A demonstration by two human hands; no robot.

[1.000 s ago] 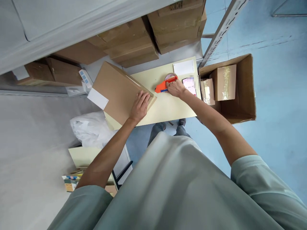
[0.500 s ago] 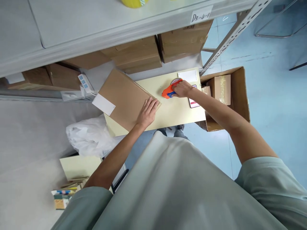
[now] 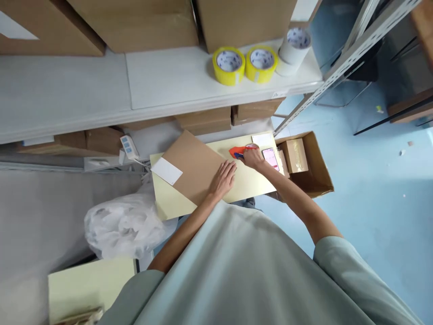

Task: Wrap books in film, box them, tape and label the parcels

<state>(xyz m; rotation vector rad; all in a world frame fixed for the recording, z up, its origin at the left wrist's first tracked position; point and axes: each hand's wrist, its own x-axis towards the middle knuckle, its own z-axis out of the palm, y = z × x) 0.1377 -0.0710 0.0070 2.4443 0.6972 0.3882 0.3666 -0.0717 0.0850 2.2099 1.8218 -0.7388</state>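
Observation:
A flat brown cardboard piece (image 3: 194, 169) lies at an angle on the small cream table (image 3: 245, 183), with a white label (image 3: 167, 171) at its left end. My left hand (image 3: 222, 179) rests on its right corner, palm down and fingers stretched out. To the right, my right hand (image 3: 253, 157) is closed around an orange tape dispenser (image 3: 235, 151) with a blue part, held over the table. My fingers hide much of its handle. Beside that hand lie a lit phone (image 3: 271, 159) and a white paper (image 3: 262, 139).
Above the table's far side runs a grey shelf (image 3: 169, 83) carrying yellow tape rolls (image 3: 228, 66), white rolls (image 3: 293, 50) and boxes. An open carton (image 3: 321, 176) with smaller boxes stands at the right. At left are a power strip (image 3: 129, 147) and a white plastic bag (image 3: 123, 225).
My view has tilted up, bringing the tape rolls and boxes on the shelf into sight. My left hand stays on the cardboard, and my right hand still grips the tape dispenser.

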